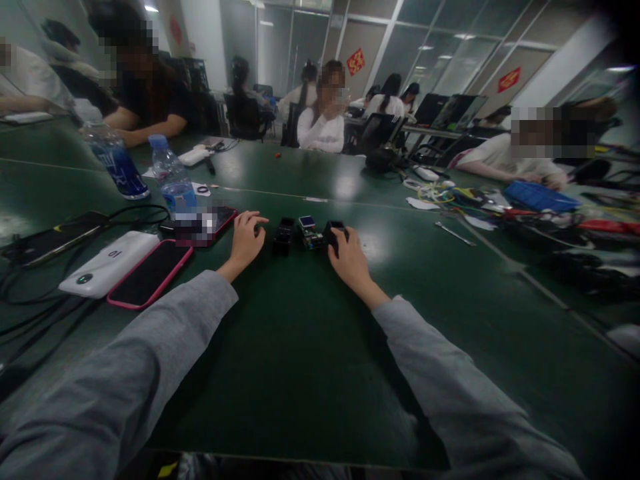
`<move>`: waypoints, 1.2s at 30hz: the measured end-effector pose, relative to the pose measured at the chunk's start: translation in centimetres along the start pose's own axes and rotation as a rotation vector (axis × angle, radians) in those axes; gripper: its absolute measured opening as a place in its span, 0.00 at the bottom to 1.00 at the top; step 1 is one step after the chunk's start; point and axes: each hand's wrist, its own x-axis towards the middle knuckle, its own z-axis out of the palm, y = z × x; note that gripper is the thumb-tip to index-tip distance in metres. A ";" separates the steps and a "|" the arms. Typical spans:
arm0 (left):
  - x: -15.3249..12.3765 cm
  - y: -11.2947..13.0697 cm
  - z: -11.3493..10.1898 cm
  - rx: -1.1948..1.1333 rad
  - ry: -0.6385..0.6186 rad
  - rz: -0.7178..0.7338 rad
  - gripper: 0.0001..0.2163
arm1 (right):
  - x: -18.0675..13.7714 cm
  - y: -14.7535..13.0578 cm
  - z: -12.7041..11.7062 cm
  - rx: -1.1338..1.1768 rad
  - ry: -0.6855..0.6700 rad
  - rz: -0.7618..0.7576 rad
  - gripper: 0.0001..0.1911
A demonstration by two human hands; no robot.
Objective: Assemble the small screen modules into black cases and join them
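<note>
My left hand (247, 239) hovers over the green table with its fingers apart and nothing in them, close to a black open-topped plastic piece (284, 237). To the right of that piece is a small circuit board with a screen (311, 233), its display tilted upward. My right hand (351, 259) has its thumb and fingers around a small black box-shaped part (333, 230) beside the board. Part of that box is hidden behind my fingers. Both of my forearms are in grey sleeves.
On the left lie a pink-edged phone (150, 272), a white power bank (110, 263), dark cables and two bottles, one a clear water bottle (171, 177). A wrench (454, 233) and tangled wires (450, 193) are on the right. Several people sit around and beyond the table (280, 373).
</note>
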 end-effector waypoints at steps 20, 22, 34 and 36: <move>-0.7 2.3 -0.8 0.106 -0.229 0.263 0.12 | 0.1 -0.1 0.0 0.005 -0.017 -0.040 0.24; -0.7 2.3 -0.8 0.102 -0.228 0.264 0.11 | 0.1 -0.1 -0.1 0.051 -0.004 -0.023 0.24; -0.7 2.2 -0.8 0.156 -0.214 0.304 0.12 | 0.5 0.5 0.0 0.297 0.164 0.100 0.20; -0.7 2.2 -0.8 0.150 -0.218 0.301 0.11 | 0.7 1.2 0.4 0.300 0.108 0.188 0.21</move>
